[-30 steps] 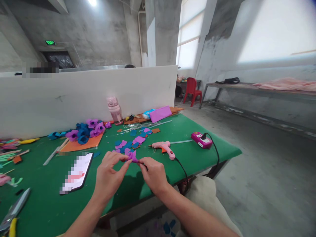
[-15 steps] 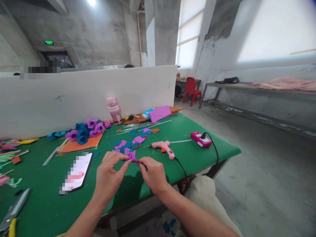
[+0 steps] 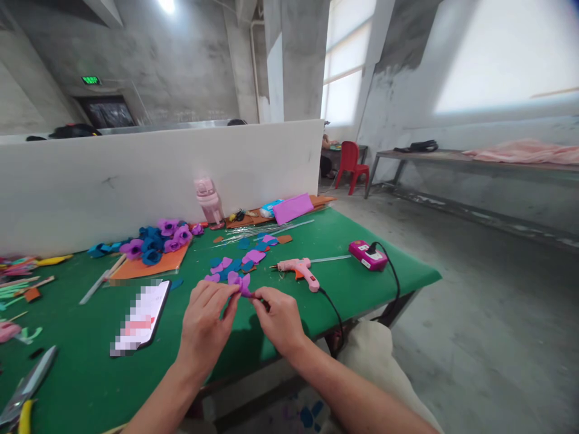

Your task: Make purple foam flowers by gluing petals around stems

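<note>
A: Which way does the flower [image 3: 243, 284] point?

B: Its purple petals sit up and away from the person, toward the far side of the table [image 3: 362, 283]. The base runs back toward the right hand [image 3: 279, 318], so the long axis goes roughly from that hand up and leftward to the petals, tilted rather than upright.

A: How does it look?

B: Small, purple foam, a few petals fanned open at the top and pinched narrow at the bottom. Whether there is a stem or wire under it, I cannot tell; the fingers cover that part.

A: And the hands?

B: The right hand pinches the narrow base between thumb and forefinger. The left hand [image 3: 205, 328] has its fingertips closed on the petals from the left side. Both grasp the flower, held just above the near edge of the table, between the two hands.

A: What lies around it?

B: Just beyond it, loose purple and blue petals [image 3: 244, 260] are scattered on the green cloth. A pink glue gun [image 3: 299, 269] lies to the right of them, nozzle pointing left, its black cord trailing off the near edge. A pink power strip [image 3: 368, 255] sits further right. A phone [image 3: 141, 316] lies flat to the left of the left hand, and finished flowers [image 3: 156, 240] are heaped on an orange sheet [image 3: 145, 267] near the white partition [image 3: 136, 175].
</note>
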Motion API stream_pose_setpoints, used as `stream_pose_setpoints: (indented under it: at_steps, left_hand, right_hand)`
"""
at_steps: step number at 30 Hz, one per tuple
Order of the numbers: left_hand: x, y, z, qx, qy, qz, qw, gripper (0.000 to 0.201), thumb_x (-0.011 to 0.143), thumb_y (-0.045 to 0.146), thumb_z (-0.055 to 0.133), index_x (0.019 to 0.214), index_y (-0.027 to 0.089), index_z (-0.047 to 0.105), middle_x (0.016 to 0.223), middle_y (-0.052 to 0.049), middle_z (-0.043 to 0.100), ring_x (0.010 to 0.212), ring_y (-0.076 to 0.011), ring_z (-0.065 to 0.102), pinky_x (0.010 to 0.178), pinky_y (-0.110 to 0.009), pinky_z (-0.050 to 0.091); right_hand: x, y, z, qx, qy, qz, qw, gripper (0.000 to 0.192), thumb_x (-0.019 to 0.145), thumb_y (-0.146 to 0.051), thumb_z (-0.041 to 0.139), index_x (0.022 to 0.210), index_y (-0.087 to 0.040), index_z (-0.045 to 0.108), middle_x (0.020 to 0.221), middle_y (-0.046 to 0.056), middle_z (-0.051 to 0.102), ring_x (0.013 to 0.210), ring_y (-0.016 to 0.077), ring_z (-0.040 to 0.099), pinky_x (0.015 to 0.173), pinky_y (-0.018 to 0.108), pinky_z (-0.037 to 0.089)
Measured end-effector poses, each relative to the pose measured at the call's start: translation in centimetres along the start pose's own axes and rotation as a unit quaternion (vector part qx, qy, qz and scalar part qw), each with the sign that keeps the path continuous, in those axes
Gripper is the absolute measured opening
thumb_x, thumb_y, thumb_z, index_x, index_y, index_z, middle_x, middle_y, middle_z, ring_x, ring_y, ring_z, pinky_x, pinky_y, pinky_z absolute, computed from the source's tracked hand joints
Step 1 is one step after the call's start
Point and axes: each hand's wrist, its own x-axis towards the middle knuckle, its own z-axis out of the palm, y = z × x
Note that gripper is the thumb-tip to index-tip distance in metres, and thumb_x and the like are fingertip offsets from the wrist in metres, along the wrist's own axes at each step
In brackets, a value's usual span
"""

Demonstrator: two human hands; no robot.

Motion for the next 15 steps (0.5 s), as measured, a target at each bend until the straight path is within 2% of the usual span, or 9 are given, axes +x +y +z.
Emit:
stream_pose_setpoints:
  at_steps: [9,15]
  left_hand:
    - [-0.15,-0.04,0.14,0.011,-0.002,0.010,1.000,0.009,0.080,0.010,0.057,0.083,0.017,0.062,0.077,-0.004,0.066,0.075,-0.0166,0.055,0.074,-0.031,0.047]
    - [-0.46,-0.28,-0.04,0.049,0.000,0.073,0.996,0.013,0.081,0.011,0.056,0.090,0.017,0.063,0.082,-0.007,0.068,0.079,-0.0181,0.057,0.076,-0.032,0.049]
  right_hand:
    - [-0.01,-0.23,0.07,0.017,-0.003,0.007,1.000,0.012,0.082,-0.018,0.054,0.077,-0.020,0.065,0.074,0.000,0.067,0.068,0.0132,0.060,0.064,0.021,0.039]
    - [0.03,-0.48,-0.11,0.030,0.001,0.014,0.999,0.015,0.081,-0.017,0.052,0.076,-0.020,0.066,0.072,0.001,0.067,0.066,0.0131,0.059,0.061,0.021,0.039]
